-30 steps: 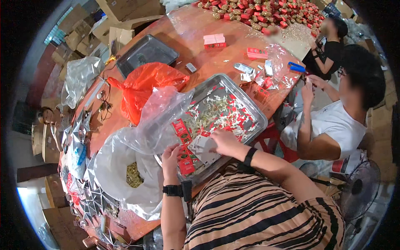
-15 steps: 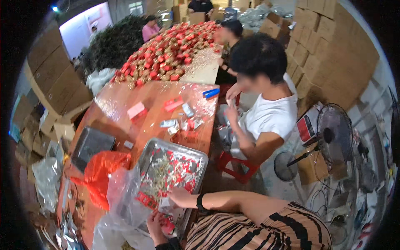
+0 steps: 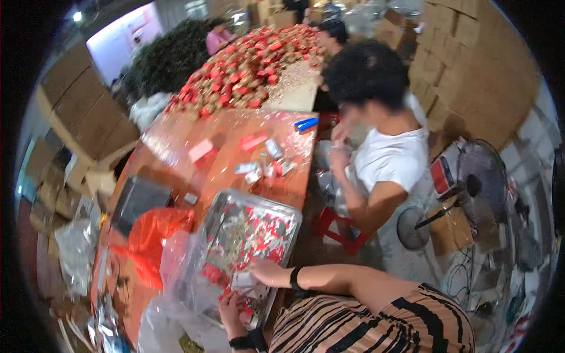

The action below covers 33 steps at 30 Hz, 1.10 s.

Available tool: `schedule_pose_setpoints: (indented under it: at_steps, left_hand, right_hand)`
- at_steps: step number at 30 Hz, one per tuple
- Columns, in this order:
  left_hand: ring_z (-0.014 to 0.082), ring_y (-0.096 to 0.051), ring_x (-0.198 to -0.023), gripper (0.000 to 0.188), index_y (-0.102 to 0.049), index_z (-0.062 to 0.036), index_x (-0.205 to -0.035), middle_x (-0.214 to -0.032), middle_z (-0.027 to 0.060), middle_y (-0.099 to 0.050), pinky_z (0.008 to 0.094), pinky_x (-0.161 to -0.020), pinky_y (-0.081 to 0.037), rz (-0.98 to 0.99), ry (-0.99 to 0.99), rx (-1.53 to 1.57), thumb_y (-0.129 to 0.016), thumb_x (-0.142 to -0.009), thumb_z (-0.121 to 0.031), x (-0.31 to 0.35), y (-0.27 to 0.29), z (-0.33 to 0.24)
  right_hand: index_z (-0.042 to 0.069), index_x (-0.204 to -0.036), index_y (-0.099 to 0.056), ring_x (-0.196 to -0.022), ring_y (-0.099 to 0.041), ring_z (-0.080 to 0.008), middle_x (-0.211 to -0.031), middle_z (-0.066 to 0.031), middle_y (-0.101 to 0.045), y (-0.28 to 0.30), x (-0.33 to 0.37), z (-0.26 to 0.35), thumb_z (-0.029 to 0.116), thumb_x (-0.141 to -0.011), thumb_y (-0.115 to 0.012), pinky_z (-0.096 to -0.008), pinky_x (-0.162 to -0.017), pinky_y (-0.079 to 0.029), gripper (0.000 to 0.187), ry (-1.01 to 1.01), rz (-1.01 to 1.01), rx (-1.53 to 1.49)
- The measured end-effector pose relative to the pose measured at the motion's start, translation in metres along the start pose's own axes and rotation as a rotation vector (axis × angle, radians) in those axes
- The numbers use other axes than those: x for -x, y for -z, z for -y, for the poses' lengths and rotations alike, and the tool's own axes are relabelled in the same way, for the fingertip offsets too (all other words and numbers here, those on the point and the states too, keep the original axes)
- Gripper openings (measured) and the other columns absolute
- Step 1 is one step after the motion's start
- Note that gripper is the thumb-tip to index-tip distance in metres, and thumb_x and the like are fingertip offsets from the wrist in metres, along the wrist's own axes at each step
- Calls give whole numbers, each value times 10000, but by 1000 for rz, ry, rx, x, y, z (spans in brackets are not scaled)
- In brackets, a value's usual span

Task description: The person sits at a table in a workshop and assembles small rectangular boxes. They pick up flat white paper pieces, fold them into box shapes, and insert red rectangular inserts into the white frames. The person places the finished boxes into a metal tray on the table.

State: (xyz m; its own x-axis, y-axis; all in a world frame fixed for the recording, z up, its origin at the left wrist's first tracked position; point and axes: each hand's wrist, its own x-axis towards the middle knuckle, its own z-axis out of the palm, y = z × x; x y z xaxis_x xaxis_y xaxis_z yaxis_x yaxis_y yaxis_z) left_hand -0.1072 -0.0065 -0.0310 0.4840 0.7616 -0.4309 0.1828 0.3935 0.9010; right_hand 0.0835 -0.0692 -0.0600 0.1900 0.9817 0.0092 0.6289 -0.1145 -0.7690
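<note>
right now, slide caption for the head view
Left hand and right hand at a metal tray of red and white scraps, red bag nearby.

Flat red packets [image 3: 214, 275]; thin scraps [image 3: 266, 236], mottled red and white; a silver rectangular metal tray [image 3: 265, 201]; a crumpled orange-red plastic bag [image 3: 152, 244]; a reddish-brown wooden tabletop [image 3: 176, 134]; a tan cloth garment [image 3: 376, 320], banded with irregular black stripes; a plain white T-shirt [image 3: 390, 165]; heaped red-and-gold bundles [image 3: 241, 73].
</note>
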Motion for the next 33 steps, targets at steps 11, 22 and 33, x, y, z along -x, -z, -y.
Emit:
schedule_pose_setpoints:
  at_steps: [11,22,33]
  left_hand:
    - [127,-585,-673,246,-548,-19,-1068,-837,61,-614,230,-534,-474,-265,177,341,-521,-862,-150,35,20,4]
    - [201,-628,-753,304,-585,23,-1003,-914,135,-625,286,-571,-499,21,174,373,-506,-889,-247,22,-49,-34]
    - [176,-621,-757,232,-596,5,-1051,-924,89,-627,277,-618,-512,-47,23,281,-521,-857,-95,-6,-52,-26]
  right_hand:
    - [37,-782,-603,-854,-531,-261,-825,-96,-527,36,9,12,280,-660,-688,-375,-674,-476,284,240,16,304]
    - [68,-886,-570,-702,-564,-256,-787,-76,-556,37,9,31,168,-707,-599,-382,-602,-467,208,618,-30,543]
    - [-30,-996,-561,-621,-566,-106,-675,-48,-591,64,8,17,97,-820,-577,-254,-562,-448,218,-235,444,-547]
